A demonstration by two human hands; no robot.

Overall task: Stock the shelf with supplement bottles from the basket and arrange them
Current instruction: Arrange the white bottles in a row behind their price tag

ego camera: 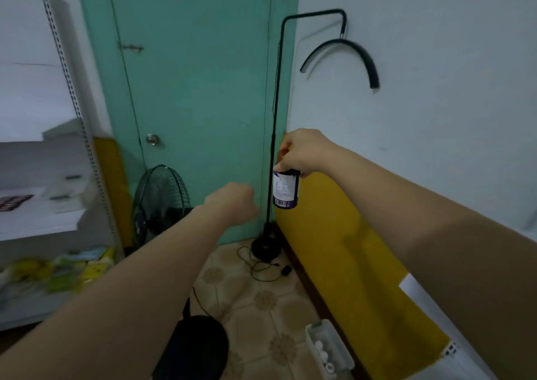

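Hanging from the right hand [305, 153] just right of the frame's centre, a dark supplement bottle [285, 189] with a white label and barcode is held upright in the air by its cap, the grip closed around the top so the cap itself is hidden. The left hand [231, 202] reaches out lower and to the left, curled into a loose fist with nothing visible in it. Behind the bottle stands a black floor lamp [274, 112] against a teal door [197, 74], its round base on the tiled floor [261, 298]. A white shelf [43, 214] fills the left edge of the frame, blurred. A pale basket [328, 347] with white-capped bottles sits on the floor at the lower right, beside the yellow wall panel [343, 249].
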